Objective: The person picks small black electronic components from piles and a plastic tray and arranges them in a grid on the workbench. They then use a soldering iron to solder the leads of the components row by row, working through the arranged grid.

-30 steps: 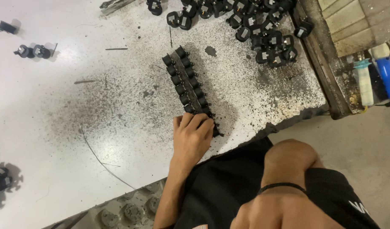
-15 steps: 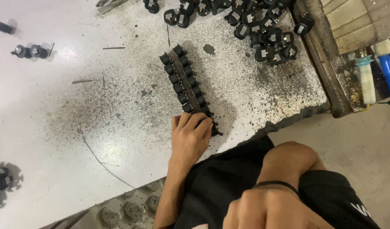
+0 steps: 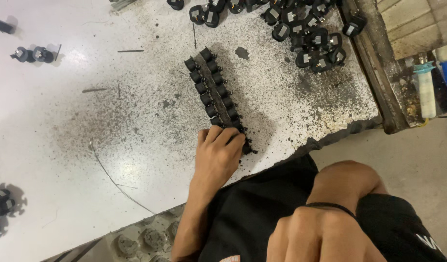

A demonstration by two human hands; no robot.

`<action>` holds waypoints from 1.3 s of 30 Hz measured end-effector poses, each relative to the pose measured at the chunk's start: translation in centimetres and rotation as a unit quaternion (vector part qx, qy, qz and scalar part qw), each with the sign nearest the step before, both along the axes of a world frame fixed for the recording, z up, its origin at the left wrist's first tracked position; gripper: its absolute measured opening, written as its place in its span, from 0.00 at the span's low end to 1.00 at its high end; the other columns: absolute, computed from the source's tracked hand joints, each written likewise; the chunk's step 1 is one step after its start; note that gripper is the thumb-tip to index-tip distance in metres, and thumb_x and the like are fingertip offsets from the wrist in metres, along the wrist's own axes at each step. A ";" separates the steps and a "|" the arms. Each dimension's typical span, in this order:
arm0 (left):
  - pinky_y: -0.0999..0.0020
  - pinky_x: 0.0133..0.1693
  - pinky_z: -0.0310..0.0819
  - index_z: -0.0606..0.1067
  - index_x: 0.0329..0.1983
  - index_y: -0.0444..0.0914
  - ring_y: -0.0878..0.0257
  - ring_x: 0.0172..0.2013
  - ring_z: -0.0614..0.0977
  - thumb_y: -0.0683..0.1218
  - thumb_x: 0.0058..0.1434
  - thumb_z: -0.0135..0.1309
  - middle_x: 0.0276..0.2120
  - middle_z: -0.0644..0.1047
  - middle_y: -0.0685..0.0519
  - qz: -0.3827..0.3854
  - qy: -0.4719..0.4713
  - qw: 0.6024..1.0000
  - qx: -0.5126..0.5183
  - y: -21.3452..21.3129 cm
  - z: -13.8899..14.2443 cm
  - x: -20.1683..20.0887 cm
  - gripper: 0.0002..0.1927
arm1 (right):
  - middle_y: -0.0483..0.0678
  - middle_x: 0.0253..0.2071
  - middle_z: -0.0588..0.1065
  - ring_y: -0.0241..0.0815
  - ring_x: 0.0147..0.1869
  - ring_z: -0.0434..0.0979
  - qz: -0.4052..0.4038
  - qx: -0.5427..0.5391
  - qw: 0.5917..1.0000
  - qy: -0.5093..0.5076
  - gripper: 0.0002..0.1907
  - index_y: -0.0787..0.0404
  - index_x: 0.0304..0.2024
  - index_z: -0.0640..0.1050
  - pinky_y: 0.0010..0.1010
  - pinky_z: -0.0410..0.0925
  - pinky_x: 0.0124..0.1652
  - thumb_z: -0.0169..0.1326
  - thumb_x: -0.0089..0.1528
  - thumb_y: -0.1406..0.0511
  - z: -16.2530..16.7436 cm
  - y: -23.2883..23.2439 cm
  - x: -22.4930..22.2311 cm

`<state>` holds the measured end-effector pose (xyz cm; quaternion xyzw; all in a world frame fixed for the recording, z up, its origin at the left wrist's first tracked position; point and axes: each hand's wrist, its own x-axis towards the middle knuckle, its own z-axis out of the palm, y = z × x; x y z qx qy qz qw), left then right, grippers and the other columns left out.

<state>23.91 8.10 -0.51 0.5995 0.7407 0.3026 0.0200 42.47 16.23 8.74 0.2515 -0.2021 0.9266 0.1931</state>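
On the white, black-speckled table (image 3: 63,126) we see small black parts (image 3: 31,54) at far left. Our left hand (image 3: 217,155) lies fingers curled over the near end of a double row of black plastic plugs (image 3: 214,94), pressing rather than gripping it. The row's long axis runs away from that hand, up and slightly leftward. A loose pile of plugs (image 3: 306,34) sits beyond. Our right hand (image 3: 320,237) is fisted near our lap, empty as far as we can tell.

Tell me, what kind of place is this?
Probably a small workshop or assembly bench. A grimy, speckled white worktable holds a pile of small black parts, and the left hand rests on a double row of black parts.
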 end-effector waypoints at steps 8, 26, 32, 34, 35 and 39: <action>0.60 0.49 0.71 0.83 0.44 0.39 0.59 0.45 0.79 0.43 0.68 0.62 0.46 0.81 0.51 -0.011 0.033 0.997 0.062 3.9 -0.2 -8.5 0.04 | 0.55 0.54 0.79 0.50 0.58 0.77 -0.460 0.867 0.119 -0.149 0.14 0.62 0.50 0.83 0.42 0.70 0.60 0.59 0.61 0.70 -3.9 15.7 -5.6; 0.49 0.52 0.71 0.81 0.49 0.37 0.46 0.47 0.80 0.40 0.59 0.55 0.43 0.81 0.47 0.045 -0.086 0.995 -0.008 11.1 -3.9 -15.4 0.15 | 0.47 0.32 0.77 0.47 0.35 0.75 -0.406 0.827 0.275 -0.275 0.09 0.57 0.35 0.83 0.40 0.67 0.46 0.60 0.69 0.61 -14.1 19.7 -19.3; 0.49 0.52 0.70 0.80 0.48 0.37 0.46 0.49 0.79 0.41 0.60 0.55 0.43 0.79 0.47 0.036 -0.065 0.997 -0.012 11.1 -3.7 -15.2 0.13 | 0.47 0.56 0.74 0.46 0.60 0.70 -0.457 0.859 0.201 -0.116 0.18 0.53 0.56 0.85 0.38 0.64 0.56 0.65 0.63 0.60 -13.5 23.5 -23.0; 0.49 0.52 0.70 0.80 0.47 0.37 0.46 0.49 0.79 0.41 0.60 0.55 0.43 0.79 0.47 0.037 -0.065 0.997 -0.028 11.1 -3.6 -15.2 0.13 | 0.48 0.64 0.70 0.47 0.64 0.66 -0.456 0.852 0.234 -0.109 0.21 0.50 0.57 0.84 0.40 0.63 0.60 0.68 0.62 0.57 -13.1 24.2 -23.9; 0.49 0.52 0.70 0.80 0.47 0.37 0.46 0.49 0.79 0.42 0.59 0.55 0.43 0.79 0.47 0.039 -0.066 0.996 -0.036 11.1 -3.6 -15.2 0.13 | 0.48 0.62 0.71 0.47 0.64 0.67 -0.454 0.853 0.238 -0.102 0.21 0.51 0.55 0.84 0.41 0.63 0.59 0.69 0.60 0.57 -12.9 24.4 -24.0; 0.50 0.52 0.71 0.79 0.49 0.37 0.46 0.49 0.78 0.42 0.61 0.54 0.43 0.79 0.47 0.037 -0.058 0.997 -0.027 11.1 -3.6 -15.3 0.13 | 0.48 0.59 0.75 0.48 0.64 0.71 -0.453 0.857 0.235 -0.073 0.20 0.57 0.46 0.82 0.41 0.64 0.58 0.70 0.54 0.58 -11.7 25.0 -22.0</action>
